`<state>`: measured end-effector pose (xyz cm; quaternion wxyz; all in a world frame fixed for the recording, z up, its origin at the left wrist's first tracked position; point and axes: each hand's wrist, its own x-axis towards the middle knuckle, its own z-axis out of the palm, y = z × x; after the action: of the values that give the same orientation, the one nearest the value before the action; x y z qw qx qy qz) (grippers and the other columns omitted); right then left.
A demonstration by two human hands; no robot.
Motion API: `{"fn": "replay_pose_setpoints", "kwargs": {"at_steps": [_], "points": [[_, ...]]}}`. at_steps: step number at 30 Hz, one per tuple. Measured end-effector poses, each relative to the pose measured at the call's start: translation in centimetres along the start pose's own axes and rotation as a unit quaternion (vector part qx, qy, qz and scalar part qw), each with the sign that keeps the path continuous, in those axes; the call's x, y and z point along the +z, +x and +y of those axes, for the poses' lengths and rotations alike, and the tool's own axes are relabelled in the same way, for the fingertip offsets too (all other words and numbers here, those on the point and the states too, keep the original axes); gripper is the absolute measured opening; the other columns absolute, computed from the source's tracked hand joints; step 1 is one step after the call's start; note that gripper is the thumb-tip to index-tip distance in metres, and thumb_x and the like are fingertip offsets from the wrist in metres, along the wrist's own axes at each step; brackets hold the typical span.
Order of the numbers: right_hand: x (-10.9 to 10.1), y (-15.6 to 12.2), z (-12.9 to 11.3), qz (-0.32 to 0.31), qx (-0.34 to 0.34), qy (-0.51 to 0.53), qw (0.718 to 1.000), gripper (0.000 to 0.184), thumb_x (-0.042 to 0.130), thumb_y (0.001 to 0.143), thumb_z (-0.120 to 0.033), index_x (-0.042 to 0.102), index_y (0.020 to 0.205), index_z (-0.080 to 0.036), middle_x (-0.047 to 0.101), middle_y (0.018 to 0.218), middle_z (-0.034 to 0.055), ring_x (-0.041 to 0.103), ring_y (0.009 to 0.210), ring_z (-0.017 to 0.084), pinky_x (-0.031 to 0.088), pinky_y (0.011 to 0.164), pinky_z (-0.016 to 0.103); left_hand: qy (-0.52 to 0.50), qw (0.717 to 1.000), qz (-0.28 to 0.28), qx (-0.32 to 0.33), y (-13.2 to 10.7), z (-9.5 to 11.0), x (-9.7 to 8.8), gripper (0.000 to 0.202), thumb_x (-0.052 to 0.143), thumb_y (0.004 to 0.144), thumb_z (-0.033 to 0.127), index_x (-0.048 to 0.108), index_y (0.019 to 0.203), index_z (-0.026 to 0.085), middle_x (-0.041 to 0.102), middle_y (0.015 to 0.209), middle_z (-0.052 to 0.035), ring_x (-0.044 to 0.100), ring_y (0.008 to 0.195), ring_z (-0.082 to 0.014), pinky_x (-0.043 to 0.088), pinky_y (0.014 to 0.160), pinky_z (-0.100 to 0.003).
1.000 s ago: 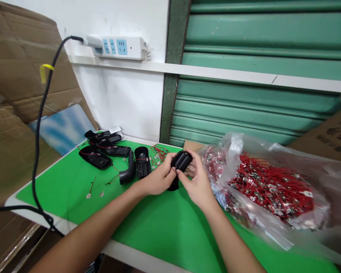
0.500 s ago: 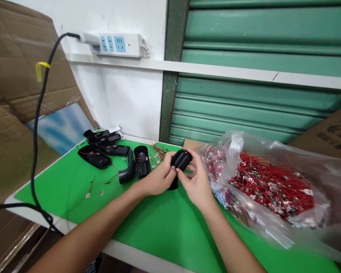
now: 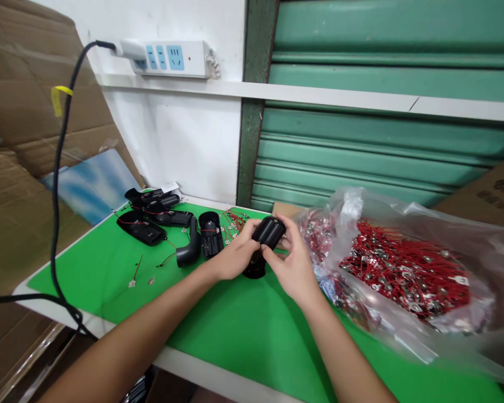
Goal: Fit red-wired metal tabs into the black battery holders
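Observation:
Both hands grip one black plastic housing (image 3: 269, 232) just above the green table mat (image 3: 243, 330). My left hand (image 3: 235, 256) holds its left side with fingers curled round it. My right hand (image 3: 292, 263) pinches its right side, thumb on top. The lower end of the housing (image 3: 255, 271) rests near the mat between my wrists. A small loose heap of red wires with metal tabs (image 3: 235, 221) lies just behind my left hand.
Several black housings (image 3: 151, 215) and a curved black piece (image 3: 189, 252) lie at the mat's left back. A clear bag of red wires (image 3: 403, 274) fills the right side. A power strip (image 3: 170, 57) with a black cable (image 3: 59, 184) hangs left; cardboard (image 3: 12, 140) stands beyond.
The black housing has been turned slightly in my hands and lifted a little. The view has tilted down a bit. Hands stay in the same spot.

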<state>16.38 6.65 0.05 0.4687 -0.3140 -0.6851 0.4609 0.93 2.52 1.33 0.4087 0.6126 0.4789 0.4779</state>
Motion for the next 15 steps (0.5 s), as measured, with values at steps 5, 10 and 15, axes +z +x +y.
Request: {"fn": "replay_pose_setpoints", "kwargs": {"at_steps": [5,10,15], "points": [[-1.5,1.3,0.7,0.014,0.05,0.091,0.995,0.072,0.067,0.083,-0.039,0.036,0.147,-0.03,0.067,0.12,0.009,0.073,0.092,0.022,0.061,0.069,0.033,-0.182,0.976,0.08,-0.087,0.7,0.3,-1.4,0.05,0.051,0.086,0.035,0.045,0.132,0.018,0.067,0.118,-0.0092,0.066,0.106,-0.0255,0.05,0.102,-0.044],[-2.2,1.7,1.6,0.106,0.036,-0.104,0.988,0.044,0.06,0.082,-0.037,0.057,0.123,-0.02,0.069,0.095,0.0048,0.065,0.072,0.019,0.051,0.063,0.032,-0.295,0.94,0.145,-0.087,0.8,1.0,-2.5,0.063,0.071,0.078,0.029,0.045,0.135,0.017,0.072,0.101,-0.0074,0.07,0.09,-0.0209,0.054,0.085,-0.033],[-1.5,1.0,1.9,-0.01,-0.049,-0.362,0.931,0.011,0.06,0.087,-0.024,0.069,0.087,-0.018,0.068,0.088,0.0071,0.064,0.082,0.023,0.049,0.081,0.037,-0.342,0.914,0.205,-0.074,1.3,0.9,-2.7,0.062,0.077,0.074,0.022,0.047,0.128,0.019,0.07,0.105,-0.0053,0.069,0.093,-0.0173,0.054,0.087,-0.03]]}}
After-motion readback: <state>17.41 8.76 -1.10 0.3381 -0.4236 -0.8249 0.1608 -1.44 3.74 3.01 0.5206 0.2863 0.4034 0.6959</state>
